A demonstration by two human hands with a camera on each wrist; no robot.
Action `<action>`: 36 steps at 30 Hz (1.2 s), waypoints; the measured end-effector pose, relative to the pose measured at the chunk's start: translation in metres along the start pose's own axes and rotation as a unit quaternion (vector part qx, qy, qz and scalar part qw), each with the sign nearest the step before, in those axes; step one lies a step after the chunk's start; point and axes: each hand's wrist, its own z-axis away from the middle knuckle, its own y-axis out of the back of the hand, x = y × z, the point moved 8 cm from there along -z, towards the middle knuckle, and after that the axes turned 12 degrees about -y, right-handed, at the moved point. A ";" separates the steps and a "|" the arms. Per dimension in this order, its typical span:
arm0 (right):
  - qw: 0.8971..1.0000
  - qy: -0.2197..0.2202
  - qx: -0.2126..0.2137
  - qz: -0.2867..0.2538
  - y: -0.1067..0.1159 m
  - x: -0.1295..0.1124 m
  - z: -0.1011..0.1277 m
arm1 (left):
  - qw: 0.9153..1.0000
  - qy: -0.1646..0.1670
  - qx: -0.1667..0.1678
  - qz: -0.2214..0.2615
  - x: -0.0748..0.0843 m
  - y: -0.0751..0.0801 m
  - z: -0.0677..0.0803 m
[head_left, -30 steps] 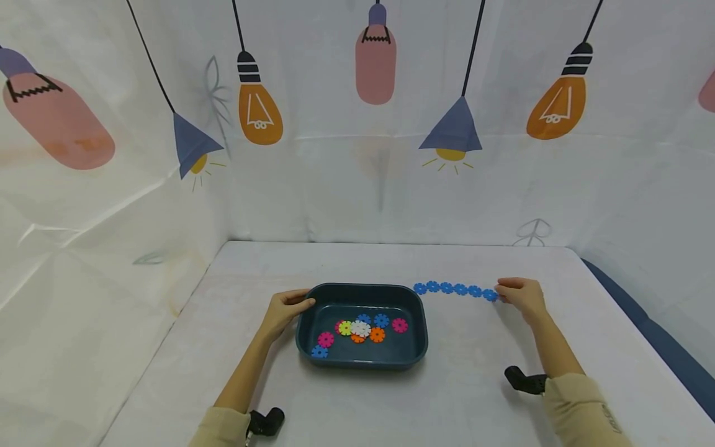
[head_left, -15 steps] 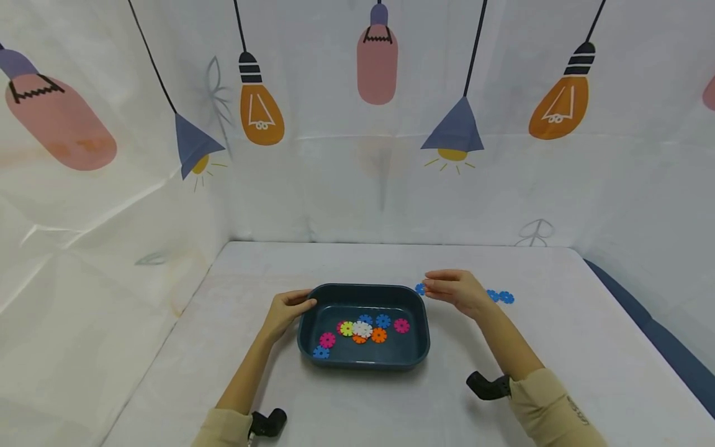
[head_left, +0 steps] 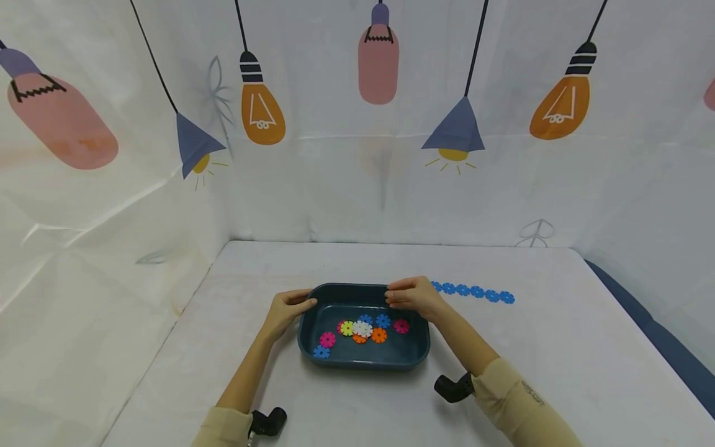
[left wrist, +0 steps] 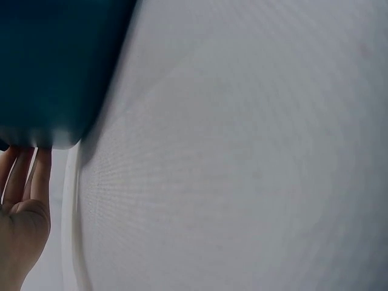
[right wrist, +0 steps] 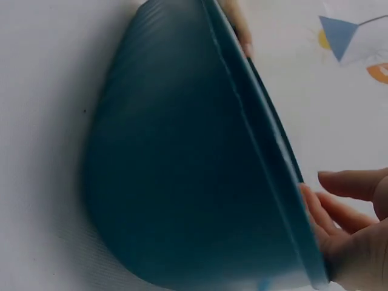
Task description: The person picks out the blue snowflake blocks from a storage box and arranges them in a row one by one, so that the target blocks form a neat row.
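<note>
A dark teal plastic tray (head_left: 346,355) stands on the white table, holding several notched flower-shaped discs: pink (head_left: 327,339), blue (head_left: 321,352), yellow (head_left: 346,328), white (head_left: 362,329) and orange (head_left: 379,335). My left hand (head_left: 285,315) grips the tray's far left corner, thumb on the rim; its fingers press against the tray wall (left wrist: 54,79) in the left wrist view. Over the far right corner of the tray is my right hand (head_left: 414,297), thumb and fingers apart with nothing visible between them. In the right wrist view, the tray's rim hides part of those fingers (right wrist: 327,212).
A row of blue notched discs (head_left: 476,292) lies to the right of the tray, its left end partly behind my right hand. A white curtain printed with lamps (head_left: 335,186) rises behind the table (head_left: 268,267).
My right hand has left the right end of the blue row and swept left to the tray's far right corner. My left hand has stayed on the tray.
</note>
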 end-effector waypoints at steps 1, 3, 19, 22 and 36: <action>1.000 -0.006 0.006 0.003 -0.002 0.000 -0.001 | 1.000 0.001 0.002 0.000 -0.003 0.001 -0.001; 1.000 -0.015 0.017 0.011 -0.005 0.002 -0.003 | 1.000 0.002 0.005 -0.002 -0.010 0.002 -0.002; 0.990 -0.115 0.081 -0.008 -0.019 0.030 -0.008 | 1.000 0.011 0.004 0.006 0.004 -0.002 0.001; 0.989 -0.123 0.083 -0.017 -0.022 0.031 -0.010 | 1.000 0.008 0.004 0.007 0.003 -0.002 0.001; 0.993 -0.100 0.064 -0.026 -0.036 0.030 -0.013 | 1.000 -0.007 0.018 -0.002 -0.024 0.005 -0.004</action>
